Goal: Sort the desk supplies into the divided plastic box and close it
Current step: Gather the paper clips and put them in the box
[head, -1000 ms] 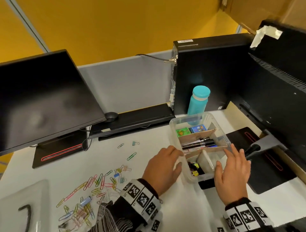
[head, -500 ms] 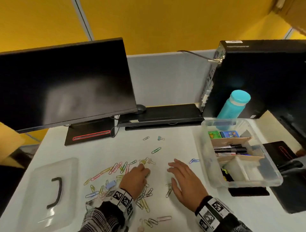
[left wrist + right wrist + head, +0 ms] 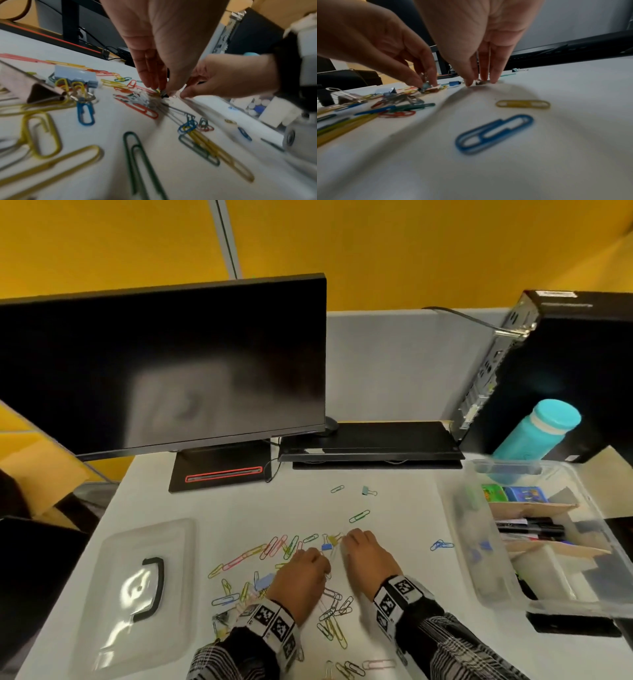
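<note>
Coloured paper clips and small binder clips lie scattered on the white desk. My left hand reaches down into the pile, and its thumb and fingers pinch a small binder clip, also seen from the left wrist. My right hand is just to the right, with straight fingers whose tips touch the desk by another small clip. The clear divided box stands open at the right and holds markers, erasers and pins. Its lid lies at the left.
A monitor on its stand fills the back left, a black keyboard lies behind the clips, and a computer tower with a teal bottle stands at the back right. More clips lie near the box.
Both hands left the box and moved left to the clip pile. The left hand closed its fingers on a small clip, and the right hand's fingertips came down beside it.
</note>
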`<state>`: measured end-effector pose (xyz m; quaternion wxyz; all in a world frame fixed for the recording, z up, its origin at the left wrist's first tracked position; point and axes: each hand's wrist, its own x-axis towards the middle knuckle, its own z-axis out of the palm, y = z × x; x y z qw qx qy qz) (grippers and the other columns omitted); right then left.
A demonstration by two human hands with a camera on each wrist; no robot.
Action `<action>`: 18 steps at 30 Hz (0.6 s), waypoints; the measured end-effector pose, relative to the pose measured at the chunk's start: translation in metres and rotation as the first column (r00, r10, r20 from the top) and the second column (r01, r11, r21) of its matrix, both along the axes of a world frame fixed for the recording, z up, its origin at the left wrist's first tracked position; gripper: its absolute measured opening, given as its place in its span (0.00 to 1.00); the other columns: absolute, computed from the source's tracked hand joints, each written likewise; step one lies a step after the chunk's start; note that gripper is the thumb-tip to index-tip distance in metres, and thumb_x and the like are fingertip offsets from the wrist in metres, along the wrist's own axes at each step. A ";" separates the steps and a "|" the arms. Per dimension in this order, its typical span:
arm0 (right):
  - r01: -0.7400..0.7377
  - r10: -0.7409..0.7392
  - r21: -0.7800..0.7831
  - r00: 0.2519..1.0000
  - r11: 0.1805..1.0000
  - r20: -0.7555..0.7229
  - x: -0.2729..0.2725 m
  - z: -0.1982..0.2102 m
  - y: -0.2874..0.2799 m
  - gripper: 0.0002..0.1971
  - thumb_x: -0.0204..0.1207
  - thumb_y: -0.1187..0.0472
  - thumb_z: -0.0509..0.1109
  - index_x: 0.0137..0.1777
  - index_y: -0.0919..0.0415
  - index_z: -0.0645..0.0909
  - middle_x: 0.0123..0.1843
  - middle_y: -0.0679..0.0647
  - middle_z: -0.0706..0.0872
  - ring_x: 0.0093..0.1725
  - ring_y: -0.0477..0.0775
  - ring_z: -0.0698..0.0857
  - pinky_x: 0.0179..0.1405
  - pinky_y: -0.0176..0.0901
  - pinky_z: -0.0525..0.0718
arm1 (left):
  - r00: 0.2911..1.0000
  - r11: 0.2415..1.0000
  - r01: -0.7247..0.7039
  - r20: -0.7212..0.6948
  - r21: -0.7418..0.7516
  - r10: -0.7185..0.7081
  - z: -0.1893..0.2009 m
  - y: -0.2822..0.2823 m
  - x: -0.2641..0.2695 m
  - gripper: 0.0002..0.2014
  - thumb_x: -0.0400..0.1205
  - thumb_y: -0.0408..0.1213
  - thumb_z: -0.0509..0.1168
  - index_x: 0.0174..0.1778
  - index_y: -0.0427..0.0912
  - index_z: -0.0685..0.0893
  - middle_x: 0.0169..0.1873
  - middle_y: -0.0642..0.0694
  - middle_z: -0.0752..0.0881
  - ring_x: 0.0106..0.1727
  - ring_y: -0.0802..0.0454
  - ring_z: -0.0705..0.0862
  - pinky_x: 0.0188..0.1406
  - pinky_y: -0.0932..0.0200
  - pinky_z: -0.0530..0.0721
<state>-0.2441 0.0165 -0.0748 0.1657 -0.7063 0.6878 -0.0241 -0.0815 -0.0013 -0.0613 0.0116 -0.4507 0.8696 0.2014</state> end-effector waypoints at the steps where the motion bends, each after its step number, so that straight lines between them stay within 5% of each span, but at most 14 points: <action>1: 0.000 0.000 -0.010 1.000 1.000 -0.006 -0.002 -0.001 -0.001 0.22 0.71 0.74 0.64 0.66 0.64 0.72 0.67 0.59 0.73 0.67 0.60 0.72 0.55 0.49 0.82 | 0.997 0.999 -0.040 -0.068 0.030 0.042 0.002 -0.002 0.003 0.12 0.83 0.37 0.57 0.60 0.46 0.80 0.59 0.49 0.80 0.60 0.52 0.77 0.54 0.56 0.80; 5: 0.043 -0.038 -0.066 0.997 0.997 0.074 -0.015 -0.005 0.002 0.16 0.73 0.73 0.63 0.61 0.63 0.76 0.59 0.58 0.78 0.61 0.59 0.76 0.49 0.46 0.79 | 0.880 0.947 -0.215 -0.374 0.240 0.295 0.013 -0.010 0.011 0.12 0.77 0.35 0.67 0.55 0.51 0.80 0.48 0.54 0.82 0.48 0.60 0.82 0.51 0.63 0.83; 7: 0.216 -0.181 -0.085 0.935 0.973 0.306 -0.021 -0.002 0.005 0.12 0.75 0.65 0.65 0.58 0.59 0.77 0.52 0.54 0.81 0.53 0.53 0.76 0.47 0.35 0.75 | 0.801 0.886 -0.262 -0.426 0.383 0.420 0.017 -0.018 0.010 0.14 0.74 0.30 0.69 0.53 0.51 0.81 0.46 0.51 0.81 0.44 0.58 0.83 0.44 0.68 0.85; 8: 0.346 -0.282 -0.061 0.845 0.936 0.455 -0.023 0.000 0.006 0.10 0.73 0.65 0.67 0.54 0.58 0.78 0.47 0.53 0.81 0.48 0.51 0.77 0.43 0.31 0.74 | 0.781 0.864 -0.279 -0.424 0.420 0.458 0.018 -0.023 0.009 0.14 0.74 0.29 0.69 0.52 0.50 0.81 0.46 0.50 0.79 0.42 0.59 0.81 0.41 0.72 0.83; 10: 0.552 -0.456 0.112 0.538 0.826 0.709 -0.029 0.006 0.005 0.08 0.72 0.69 0.69 0.48 0.58 0.77 0.41 0.54 0.79 0.40 0.52 0.78 0.41 0.32 0.76 | 0.789 0.848 -0.297 -0.387 0.439 0.477 0.018 -0.034 0.009 0.13 0.75 0.29 0.68 0.50 0.50 0.83 0.46 0.51 0.77 0.41 0.62 0.79 0.37 0.75 0.81; 12: 0.549 -0.550 0.343 0.271 0.763 0.790 -0.030 0.010 0.000 0.07 0.77 0.70 0.64 0.46 0.58 0.75 0.39 0.54 0.78 0.38 0.53 0.80 0.42 0.38 0.79 | 0.807 0.847 -0.276 -0.369 0.454 0.461 0.015 -0.042 0.010 0.12 0.75 0.30 0.68 0.49 0.52 0.84 0.47 0.51 0.77 0.42 0.61 0.80 0.42 0.68 0.85; 13: 0.523 -0.561 0.362 0.290 0.771 0.775 -0.031 0.011 -0.002 0.07 0.79 0.70 0.60 0.46 0.58 0.75 0.39 0.53 0.78 0.36 0.52 0.80 0.40 0.38 0.78 | 0.817 0.846 -0.262 -0.360 0.465 0.450 0.014 -0.044 0.009 0.11 0.76 0.30 0.67 0.48 0.52 0.84 0.47 0.51 0.77 0.43 0.60 0.80 0.45 0.63 0.87; 15: 0.454 -0.466 0.219 0.551 0.863 0.692 -0.029 0.013 -0.008 0.08 0.81 0.69 0.55 0.48 0.58 0.73 0.40 0.50 0.77 0.35 0.46 0.76 0.35 0.33 0.72 | 0.838 0.852 -0.246 -0.340 0.461 0.426 0.012 -0.047 0.007 0.12 0.77 0.28 0.65 0.44 0.54 0.82 0.47 0.50 0.76 0.44 0.58 0.81 0.48 0.59 0.87; 18: 0.105 -0.094 -0.004 0.903 0.994 0.419 -0.018 0.010 -0.020 0.09 0.79 0.64 0.56 0.57 0.56 0.71 0.48 0.49 0.73 0.40 0.48 0.75 0.39 0.37 0.73 | 0.828 0.849 -0.262 -0.344 0.460 0.442 0.008 -0.051 0.002 0.17 0.80 0.26 0.58 0.36 0.55 0.80 0.44 0.44 0.79 0.39 0.48 0.83 0.47 0.48 0.87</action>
